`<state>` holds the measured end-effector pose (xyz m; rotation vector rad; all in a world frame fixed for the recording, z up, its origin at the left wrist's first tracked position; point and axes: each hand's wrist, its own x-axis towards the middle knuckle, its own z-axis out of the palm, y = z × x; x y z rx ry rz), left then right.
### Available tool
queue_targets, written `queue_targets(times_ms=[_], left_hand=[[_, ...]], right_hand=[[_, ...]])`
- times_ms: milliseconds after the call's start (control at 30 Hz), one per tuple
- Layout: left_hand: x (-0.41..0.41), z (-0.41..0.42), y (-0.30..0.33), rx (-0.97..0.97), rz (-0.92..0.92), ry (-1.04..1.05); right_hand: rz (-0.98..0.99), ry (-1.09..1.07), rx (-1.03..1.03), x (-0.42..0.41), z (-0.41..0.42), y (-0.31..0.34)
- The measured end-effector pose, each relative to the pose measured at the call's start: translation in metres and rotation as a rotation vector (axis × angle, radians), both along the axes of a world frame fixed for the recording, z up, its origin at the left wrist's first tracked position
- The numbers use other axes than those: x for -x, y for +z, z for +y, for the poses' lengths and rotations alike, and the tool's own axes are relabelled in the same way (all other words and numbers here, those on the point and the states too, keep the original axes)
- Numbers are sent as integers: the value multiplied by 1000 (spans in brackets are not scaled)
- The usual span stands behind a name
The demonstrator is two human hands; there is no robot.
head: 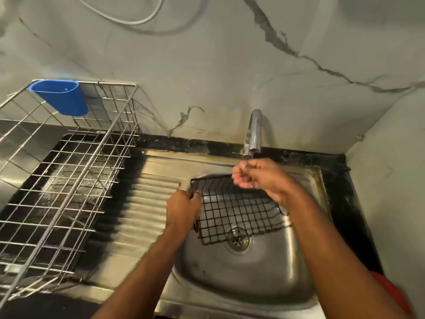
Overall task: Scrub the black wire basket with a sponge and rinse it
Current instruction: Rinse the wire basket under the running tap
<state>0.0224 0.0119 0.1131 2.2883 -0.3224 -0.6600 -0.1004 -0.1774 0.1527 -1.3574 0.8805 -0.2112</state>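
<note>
The black wire basket is tilted inside the steel sink, above the drain. My left hand grips its left rim. My right hand is cupped under the spout of the tap, over the basket's far edge, fingers curled and apart, holding nothing that I can see. No sponge shows in view.
A ribbed steel draining board lies left of the bowl. A large silver wire rack with a blue plastic cup hung on it stands on the left counter. A marble wall rises behind. Something red sits at the lower right.
</note>
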Motion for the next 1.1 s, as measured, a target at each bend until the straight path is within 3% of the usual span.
queue_targets(times_ms=[200,300,367,500,633,767,867,967,1100], left_hand=[[4,5,-35,202,419,88],[11,9,-33,253,464,91],[17,12,-35,294,484,101],[24,12,-40,314,411,103],[20,12,-42,261,236,72],[16,7,-41,198,189,43],[12,2,-45,162,188,33],[7,-5,-46,155,185,40],[3,-14,-47,149,139,-4]], right_hand=[[97,-70,336,32,8,2],[35,-184,387,34,13,4],[41,-106,351,31,17,4],[-2,-253,227,24,15,-9],[-81,-265,117,18,13,-25],[-91,-213,58,9,9,-32],[-64,-291,171,2,1,-35],[34,-144,296,-5,-8,-37],[210,-173,728,-22,-32,-38]])
